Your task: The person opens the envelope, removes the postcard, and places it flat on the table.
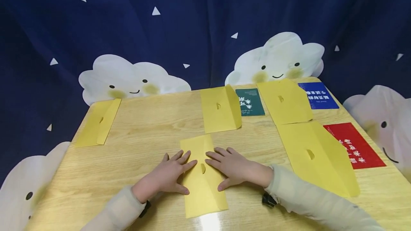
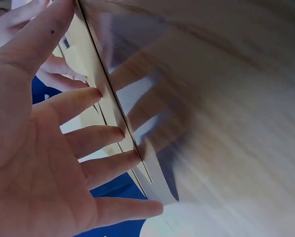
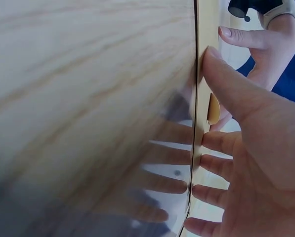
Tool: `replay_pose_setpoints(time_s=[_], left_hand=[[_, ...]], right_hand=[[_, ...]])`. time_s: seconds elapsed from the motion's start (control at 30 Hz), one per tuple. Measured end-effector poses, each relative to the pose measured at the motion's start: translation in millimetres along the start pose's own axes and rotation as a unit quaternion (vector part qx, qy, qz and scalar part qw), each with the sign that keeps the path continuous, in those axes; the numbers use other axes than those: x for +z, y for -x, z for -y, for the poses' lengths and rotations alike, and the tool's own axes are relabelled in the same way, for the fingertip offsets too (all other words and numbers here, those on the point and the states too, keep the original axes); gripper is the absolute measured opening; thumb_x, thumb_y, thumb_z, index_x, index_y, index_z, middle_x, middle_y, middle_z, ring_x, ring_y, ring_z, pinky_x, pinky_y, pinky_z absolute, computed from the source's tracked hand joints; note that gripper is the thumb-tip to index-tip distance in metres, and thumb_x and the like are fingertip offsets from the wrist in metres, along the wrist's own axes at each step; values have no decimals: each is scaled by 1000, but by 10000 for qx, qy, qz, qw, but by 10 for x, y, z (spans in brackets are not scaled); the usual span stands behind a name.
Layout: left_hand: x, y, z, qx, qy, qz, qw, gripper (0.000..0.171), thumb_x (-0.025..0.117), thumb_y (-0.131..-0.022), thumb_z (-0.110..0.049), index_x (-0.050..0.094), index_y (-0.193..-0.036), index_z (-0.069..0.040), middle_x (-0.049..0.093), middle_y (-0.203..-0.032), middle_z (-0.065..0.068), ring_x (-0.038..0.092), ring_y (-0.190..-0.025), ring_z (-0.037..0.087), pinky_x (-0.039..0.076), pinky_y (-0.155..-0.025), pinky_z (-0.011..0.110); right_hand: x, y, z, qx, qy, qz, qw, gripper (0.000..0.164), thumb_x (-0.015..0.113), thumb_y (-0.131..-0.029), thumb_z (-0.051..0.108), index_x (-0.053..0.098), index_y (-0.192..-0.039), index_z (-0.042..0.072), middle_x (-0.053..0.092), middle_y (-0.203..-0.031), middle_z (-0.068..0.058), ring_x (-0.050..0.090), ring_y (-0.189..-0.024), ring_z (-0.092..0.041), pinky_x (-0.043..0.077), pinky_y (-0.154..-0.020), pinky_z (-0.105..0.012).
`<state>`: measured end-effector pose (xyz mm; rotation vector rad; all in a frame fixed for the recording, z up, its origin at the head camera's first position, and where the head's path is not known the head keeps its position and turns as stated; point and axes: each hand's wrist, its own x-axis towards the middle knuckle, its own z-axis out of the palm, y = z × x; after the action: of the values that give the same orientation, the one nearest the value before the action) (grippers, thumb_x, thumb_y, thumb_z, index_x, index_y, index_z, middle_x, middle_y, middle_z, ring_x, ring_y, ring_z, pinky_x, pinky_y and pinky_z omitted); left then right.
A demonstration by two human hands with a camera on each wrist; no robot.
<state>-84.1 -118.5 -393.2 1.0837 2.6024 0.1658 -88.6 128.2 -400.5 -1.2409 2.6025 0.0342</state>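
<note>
A closed yellow envelope [image 1: 203, 197] lies flat on the wooden table near its front, its half-round tab standing slightly up at the middle. My left hand [image 1: 170, 174] rests along the envelope's left edge, fingers spread and nearly straight, fingertips on the paper. From the other side, my right hand [image 1: 232, 168] touches the right edge with spread fingers. In the left wrist view the left palm [image 2: 33, 173] shows, the fingertips at the thin envelope edge. The right wrist view shows the right thumb [image 3: 236, 89] and fingertips along that envelope, beside the tab [image 3: 214, 109].
Another closed envelope [image 1: 93, 126] lies at the far left. Behind the middle one sits an envelope [image 1: 213, 117] beside a green card [image 1: 252, 102]. On the right are two more envelopes, a far one [image 1: 287, 108] beside a blue card [image 1: 321, 97] and a nearer one [image 1: 308, 170] beside a red card [image 1: 366, 149].
</note>
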Motion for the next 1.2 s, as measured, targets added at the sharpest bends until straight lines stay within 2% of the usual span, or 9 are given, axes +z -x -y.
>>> replay_pose_setpoints(time_s=[0.23, 0.73, 1.2], left_hand=[[-37, -73, -83, -3, -119, 149, 9998, 89, 71, -67, -52, 39, -139, -11, 26, -145, 20, 25, -129, 43, 30, -86, 69], [-48, -219, -225, -1, -418, 231, 9989, 88, 70, -68, -55, 39, -139, -15, 27, -145, 18, 25, -130, 40, 30, -88, 66], [-75, -390, -352, 97, -963, 364, 9946, 88, 65, -70, -60, 35, -142, -19, 24, -147, 15, 25, -131, 37, 30, -93, 61]], right_hand=[[40, 87, -52, 36, -327, -83, 9994, 90, 58, -72, 64, 35, -141, 12, 19, -149, -13, 19, -134, -32, 26, -100, -51], [44, 279, -145, 43, -452, -264, 9986, 90, 60, -71, 63, 38, -138, 8, 24, -147, -15, 23, -132, -35, 28, -97, -53], [91, 452, -278, 59, -807, -362, 9961, 91, 60, -72, 62, 36, -139, 6, 23, -147, -17, 23, -131, -38, 28, -96, -56]])
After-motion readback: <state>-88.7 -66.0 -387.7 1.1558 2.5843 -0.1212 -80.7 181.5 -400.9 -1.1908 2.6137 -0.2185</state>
